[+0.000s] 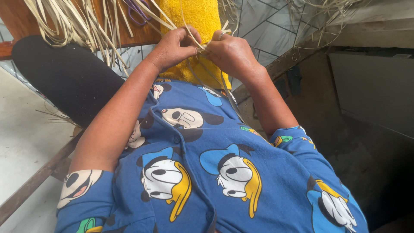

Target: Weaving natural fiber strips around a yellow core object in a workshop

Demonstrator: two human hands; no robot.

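- Left hand (pixel 174 45), upper centre of frame: fingers curled together, pinching pale straw strips (pixel 196 43) at the point where both hands meet.
- Right hand (pixel 230 49), just right of it: fingers closed on the same strips; a ring shows on one finger. The hands touch at the fingertips.
- The gripped strips lie between the two hands, neither hand nearer. Their long axis runs from the upper left of the frame, through the pinch, then down toward the lap in thin trailing ends.
- A loose bundle of strips (pixel 82 21) fans across the upper left, over a brown wooden board (pixel 142 36); purple scissors (pixel 138 11) rest there.
- A yellow towel (pixel 194 17) lies directly beneath the hands.
- A blue cartoon-print shirt (pixel 207 172) fills the lower frame; a dark trouser leg (pixel 64 73) sits centre left.
- Trailing strands cross the towel and could tangle; nothing else obstructs.
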